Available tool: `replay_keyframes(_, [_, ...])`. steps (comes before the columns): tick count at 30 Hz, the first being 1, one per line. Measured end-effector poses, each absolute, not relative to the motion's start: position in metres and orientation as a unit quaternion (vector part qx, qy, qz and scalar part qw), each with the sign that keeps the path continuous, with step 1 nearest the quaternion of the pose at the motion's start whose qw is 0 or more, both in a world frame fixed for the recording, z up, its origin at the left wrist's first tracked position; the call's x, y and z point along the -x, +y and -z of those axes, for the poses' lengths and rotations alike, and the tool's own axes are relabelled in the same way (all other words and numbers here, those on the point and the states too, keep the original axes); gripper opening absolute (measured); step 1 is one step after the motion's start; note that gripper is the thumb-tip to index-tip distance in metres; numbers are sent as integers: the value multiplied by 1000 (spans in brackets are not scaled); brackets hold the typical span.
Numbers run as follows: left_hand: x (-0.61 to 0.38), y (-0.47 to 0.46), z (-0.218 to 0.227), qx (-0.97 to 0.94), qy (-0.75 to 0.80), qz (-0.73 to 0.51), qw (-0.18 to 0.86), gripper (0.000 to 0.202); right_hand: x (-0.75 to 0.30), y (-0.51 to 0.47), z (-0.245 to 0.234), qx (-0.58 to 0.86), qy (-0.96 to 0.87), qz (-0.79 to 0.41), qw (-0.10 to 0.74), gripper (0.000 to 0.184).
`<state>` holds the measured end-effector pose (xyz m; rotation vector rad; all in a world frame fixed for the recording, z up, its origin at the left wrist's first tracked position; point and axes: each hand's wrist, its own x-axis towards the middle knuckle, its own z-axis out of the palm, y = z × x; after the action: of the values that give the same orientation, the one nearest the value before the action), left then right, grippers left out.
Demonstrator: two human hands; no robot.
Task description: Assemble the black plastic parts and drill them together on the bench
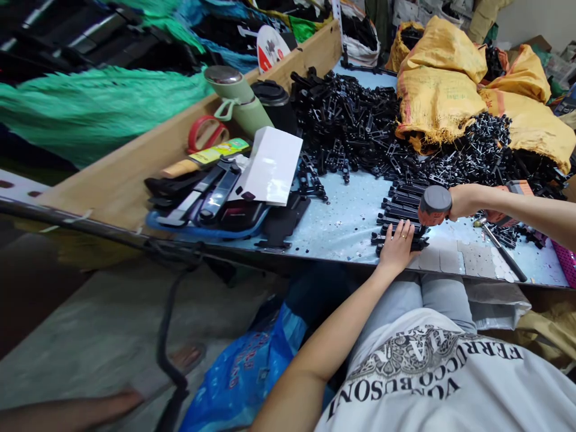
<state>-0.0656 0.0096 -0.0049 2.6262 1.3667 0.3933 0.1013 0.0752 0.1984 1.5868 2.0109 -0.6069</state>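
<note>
Wide view first: a pale blue tabletop [351,222] with a wooden side board [117,180] along its left edge. Yellow sacks [438,84] slump at the far right corner. In front of them a heap of black plastic parts [351,126] runs across the whole far side.

Now the action, near the front edge. A row of black pieces [400,207] is lined up side by side, and the left hand [398,246] lies flat on its near end, fingers spread and pressing down, gripping nothing. The right hand [463,201] is wrapped around a power driver [434,205], which hangs over the row's right side just above those fingers. The tip is hidden behind the tool's round body.

My read: this is the fastening stage, with one hand pinning the row and the other bringing the driver in. A clean move calls for the tip to land square on one piece, with the left fingers off that spot. They sit very close to it.

Around them, a hammer [504,255] lies just right of the row, under the right forearm, where it could catch a wrist. Loose parts crowd the row's far end. Off to the left, well apart, sit a white box [270,168], a green flask [240,99] and red-handled scissors [204,133].
</note>
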Motion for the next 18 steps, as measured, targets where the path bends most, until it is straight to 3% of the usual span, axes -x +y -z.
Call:
replay_keyframes(7, [65, 7, 2, -874, 459, -144, 64, 69, -86, 43, -228, -564, 764, 100, 298, 20])
replay_keyframes(13, [62, 7, 5, -870, 468, -144, 55, 68, -71, 31, -225, -528, 770, 131, 334, 18])
replay_keyframes(18, [64, 8, 6, -877, 461, -132, 37, 67, -105, 14, -204, -559, 772, 171, 248, 18])
